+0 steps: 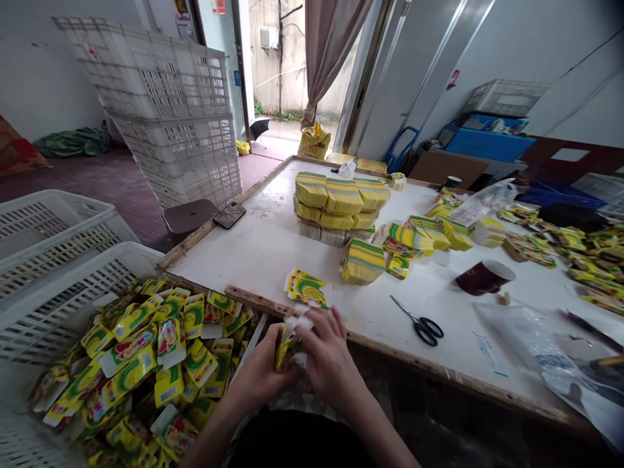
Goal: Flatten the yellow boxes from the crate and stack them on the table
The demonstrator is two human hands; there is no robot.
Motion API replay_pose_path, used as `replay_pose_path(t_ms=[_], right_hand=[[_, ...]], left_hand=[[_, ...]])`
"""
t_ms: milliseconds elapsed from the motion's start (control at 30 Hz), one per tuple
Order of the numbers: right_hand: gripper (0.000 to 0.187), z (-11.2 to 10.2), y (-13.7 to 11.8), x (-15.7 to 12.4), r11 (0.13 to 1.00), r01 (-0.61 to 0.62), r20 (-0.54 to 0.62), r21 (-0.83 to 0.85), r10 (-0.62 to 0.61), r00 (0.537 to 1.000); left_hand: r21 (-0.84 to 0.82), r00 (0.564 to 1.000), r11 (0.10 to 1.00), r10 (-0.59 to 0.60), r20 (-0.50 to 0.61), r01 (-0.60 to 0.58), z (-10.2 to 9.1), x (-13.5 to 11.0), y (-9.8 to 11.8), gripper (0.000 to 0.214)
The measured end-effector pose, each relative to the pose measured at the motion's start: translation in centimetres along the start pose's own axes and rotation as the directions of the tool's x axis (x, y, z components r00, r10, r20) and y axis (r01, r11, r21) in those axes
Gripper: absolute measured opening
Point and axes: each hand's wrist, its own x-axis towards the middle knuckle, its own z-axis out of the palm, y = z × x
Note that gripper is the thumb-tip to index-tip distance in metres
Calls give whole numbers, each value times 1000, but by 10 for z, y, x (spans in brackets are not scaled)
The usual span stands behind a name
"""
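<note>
Close to my body, below the table's front edge, my left hand [263,374] is wrapped round a small yellow carton [281,351]. My right hand [334,361] closes over the carton's upper end, with white coverings on its fingertips. Fingers and some motion blur hide most of that carton. Just beyond my hands, a yellow-and-green printed carton [307,287] lies flat on the white table [244,260]. To my left, a white plastic crate [29,325] holds a heap of similar cartons [166,338].
Bundled stacks of flat cartons [341,201] stand mid-table. Scissors [424,328], a dark mug [485,276] and a clear plastic bag [531,338] lie to the right. A phone [229,215] rests at the left edge. Tall stacked crates [185,123] rise behind.
</note>
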Motion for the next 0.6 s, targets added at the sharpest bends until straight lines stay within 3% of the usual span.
replay_pose_path(t_ms=[67,100,133,200,267,333,400,500,567,600], right_hand=[[64,7,2,-4,973,-180,-140,146,200,970],[66,10,3,-5,928,-255,-126,273,297,946],[61,14,4,-6,850,-320,-49,419,373,926],[46,20,5,-8,585,-457,208,670,443,872],[38,25,4,-9,302,-559,418,772,422,805],[32,29,3,-10,156,-596,501,788,401,767],[34,30,3,-10,123,-596,513,793,391,764],[37,31,6,-11,104,-569,484,816,415,770],[45,31,8,-10,158,-545,438,824,431,788],[48,30,9,-10,225,-530,406,818,427,808]], left_hand=[[186,998,980,63,19,-65,9,-3,-10,59],[289,995,953,83,48,-93,11,-4,-15,65],[362,994,926,105,41,-112,13,-5,-19,73],[482,989,864,138,50,-145,14,-7,-24,82],[565,977,797,186,106,-213,16,-9,-26,79],[597,956,746,237,174,-294,18,-11,-27,68],[601,942,725,256,219,-337,19,-12,-26,61],[624,953,721,234,191,-302,19,-10,-26,62],[638,956,713,244,163,-291,18,-7,-24,62],[635,952,711,259,163,-302,17,-6,-23,60]])
